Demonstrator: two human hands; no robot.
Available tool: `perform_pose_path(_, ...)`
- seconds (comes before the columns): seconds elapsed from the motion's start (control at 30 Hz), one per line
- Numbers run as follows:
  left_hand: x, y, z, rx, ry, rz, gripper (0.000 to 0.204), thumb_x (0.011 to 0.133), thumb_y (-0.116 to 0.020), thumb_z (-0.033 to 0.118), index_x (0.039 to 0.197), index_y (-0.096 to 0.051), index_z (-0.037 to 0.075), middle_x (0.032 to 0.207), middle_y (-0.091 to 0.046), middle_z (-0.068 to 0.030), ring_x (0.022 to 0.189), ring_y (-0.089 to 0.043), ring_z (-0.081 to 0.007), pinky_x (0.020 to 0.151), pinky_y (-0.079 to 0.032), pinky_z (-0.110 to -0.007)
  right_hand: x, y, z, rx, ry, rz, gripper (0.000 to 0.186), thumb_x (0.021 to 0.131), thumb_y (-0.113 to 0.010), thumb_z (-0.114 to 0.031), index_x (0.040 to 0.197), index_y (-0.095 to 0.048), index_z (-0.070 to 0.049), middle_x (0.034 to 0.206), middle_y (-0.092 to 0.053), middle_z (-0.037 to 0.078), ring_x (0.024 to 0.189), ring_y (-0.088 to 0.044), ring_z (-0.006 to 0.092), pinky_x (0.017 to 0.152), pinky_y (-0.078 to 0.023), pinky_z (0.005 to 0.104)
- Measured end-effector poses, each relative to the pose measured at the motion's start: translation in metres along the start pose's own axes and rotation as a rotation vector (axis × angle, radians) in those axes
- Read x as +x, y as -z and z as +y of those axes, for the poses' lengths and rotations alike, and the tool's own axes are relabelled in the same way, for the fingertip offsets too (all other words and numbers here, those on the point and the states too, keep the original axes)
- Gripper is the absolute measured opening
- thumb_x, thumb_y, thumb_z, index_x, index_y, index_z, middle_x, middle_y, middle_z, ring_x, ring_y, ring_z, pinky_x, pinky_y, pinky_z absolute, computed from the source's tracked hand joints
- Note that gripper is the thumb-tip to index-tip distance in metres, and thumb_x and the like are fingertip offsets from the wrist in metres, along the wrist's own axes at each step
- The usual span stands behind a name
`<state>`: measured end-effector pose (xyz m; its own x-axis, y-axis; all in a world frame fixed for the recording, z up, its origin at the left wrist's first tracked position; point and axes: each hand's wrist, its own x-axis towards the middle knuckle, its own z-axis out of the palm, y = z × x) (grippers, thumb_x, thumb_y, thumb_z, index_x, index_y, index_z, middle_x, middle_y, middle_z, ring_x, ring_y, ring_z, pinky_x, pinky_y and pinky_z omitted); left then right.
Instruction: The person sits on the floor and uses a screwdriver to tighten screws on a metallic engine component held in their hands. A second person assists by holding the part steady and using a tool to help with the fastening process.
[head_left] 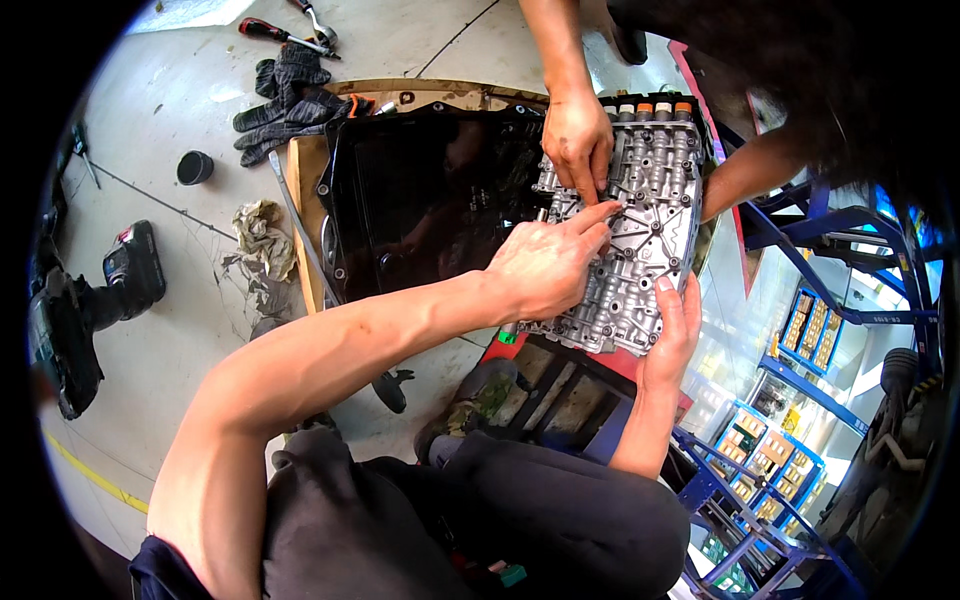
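Note:
A silver metal valve body [635, 255], full of channels and bolts, lies beside a dark, glossy oil pan [440, 200]. My left hand [550, 262] rests over the valve body's left part, index finger stretched out and touching its face; the undersides of the other fingers are hidden. At the lower right edge my right hand [673, 325] grips the valve body, thumb on top and fingers along its side. From the far side a co-worker's hand [580, 140] points down at the same spot, close to my left fingertip. Orange and white solenoid ends [662, 110] line the far edge.
Grey work gloves [290, 105], a ratchet [318, 30] and a screwdriver [285, 38] lie at the far left. On the floor are a black cup [195, 168], a crumpled rag [263, 240] and a cordless tool [105, 290]. Blue metal racks [830, 250] stand right.

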<state>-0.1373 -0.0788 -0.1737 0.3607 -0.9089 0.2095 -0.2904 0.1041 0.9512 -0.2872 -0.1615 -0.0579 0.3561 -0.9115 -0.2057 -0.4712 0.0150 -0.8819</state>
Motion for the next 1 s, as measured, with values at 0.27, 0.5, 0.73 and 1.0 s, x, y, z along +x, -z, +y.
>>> perform_pose_path(0.27, -0.025, 0.006, -0.021, -0.164, 0.387, 0.124, 0.014, 0.094, -0.068, 0.011, 0.106, -0.069, 0.003, 0.105, -0.07, -0.0118, 0.088, -0.071, -0.0312, 0.081, -0.057, -0.041, -0.001, 0.001, 0.006, -0.03, 0.031, 0.031, 0.047, 0.101, -0.064, -0.019, 0.141, -0.054, 0.004, 0.121, -0.069, 0.009, 0.104, -0.066, 0.0142, 0.094, -0.052, 0.03)
perform_pose_path(0.5, -0.001, 0.013, -0.028, -0.228, 0.361, -0.049, 0.027, 0.098, -0.069, 0.019, 0.12, -0.075, 0.005, 0.111, -0.075, -0.0145, 0.09, -0.072, -0.0279, 0.084, -0.057, -0.041, -0.003, -0.003, 0.004, 0.004, -0.001, -0.013, 0.044, 0.101, -0.063, -0.017, 0.138, -0.055, 0.004, 0.124, -0.066, 0.008, 0.11, -0.06, 0.0136, 0.102, -0.045, 0.0298)
perform_pose_path(0.73, 0.001, 0.009, -0.012, -0.208, 0.174, -0.035, 0.03, 0.099, -0.068, 0.016, 0.125, -0.071, 0.001, 0.118, -0.073, -0.0171, 0.101, -0.073, -0.0333, 0.09, -0.057, -0.042, -0.003, -0.006, -0.004, 0.021, 0.051, -0.003, 0.046, 0.1, -0.065, -0.016, 0.14, -0.054, 0.005, 0.122, -0.066, 0.008, 0.105, -0.062, 0.0128, 0.096, -0.049, 0.0304)
perform_pose_path(1.0, -0.007, 0.013, -0.009, -0.226, 0.309, -0.138, 0.036, 0.098, -0.066, 0.011, 0.133, -0.069, 0.004, 0.131, -0.068, -0.0132, 0.098, -0.072, -0.0272, 0.09, -0.057, -0.038, -0.004, -0.007, -0.006, 0.054, 0.049, -0.021, 0.042, 0.101, -0.063, -0.012, 0.138, -0.053, 0.006, 0.12, -0.067, 0.009, 0.103, -0.063, 0.012, 0.093, -0.051, 0.0284)
